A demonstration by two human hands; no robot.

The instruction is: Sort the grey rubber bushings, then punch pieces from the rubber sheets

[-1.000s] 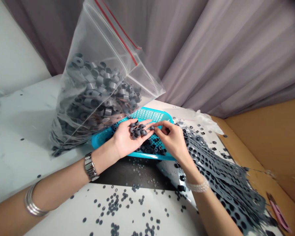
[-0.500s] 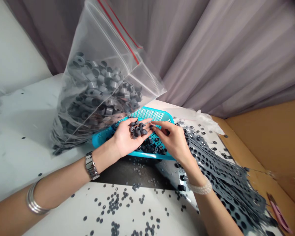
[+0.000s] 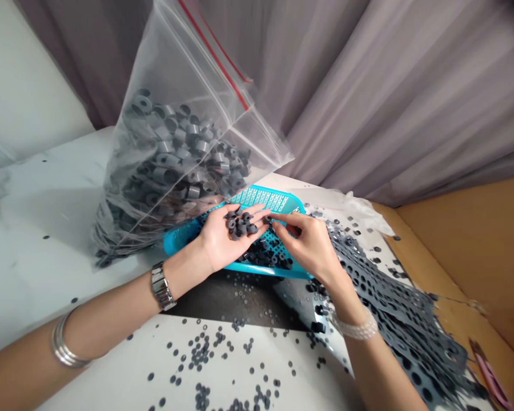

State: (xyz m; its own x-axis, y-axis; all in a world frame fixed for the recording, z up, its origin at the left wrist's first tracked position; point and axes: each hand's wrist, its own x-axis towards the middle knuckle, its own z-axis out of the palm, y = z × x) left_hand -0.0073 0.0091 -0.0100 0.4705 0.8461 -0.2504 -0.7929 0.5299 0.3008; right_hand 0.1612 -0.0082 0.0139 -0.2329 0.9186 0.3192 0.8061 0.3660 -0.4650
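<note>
My left hand (image 3: pixel 216 242) is palm up over a blue basket, its fingers stretched out and bearing several small black rubber rings (image 3: pixel 242 224) in the palm. My right hand (image 3: pixel 308 237) pinches one small black ring (image 3: pixel 267 219) between thumb and forefinger, at the left fingertips. Beneath both hands, the blue perforated basket (image 3: pixel 244 268) contains many more black rings. A clear zip bag (image 3: pixel 205 91) with a red strip stands just behind my left hand, partly filled with larger grey rings (image 3: pixel 188 142).
Punched dark rubber sheets (image 3: pixel 394 308) lie to the right. Small black discs (image 3: pixel 201 354) are scattered across the white tabletop (image 3: pixel 111 388) in front. A pink-handled cutter (image 3: pixel 490 377) lies at the far right by a brown board (image 3: pixel 466 228). Grey curtain (image 3: pixel 346 85) hangs behind.
The ring at the left fingertips shows more plainly between my right thumb and forefinger. The whole view has shifted slightly; the rings in the left palm stay put.
</note>
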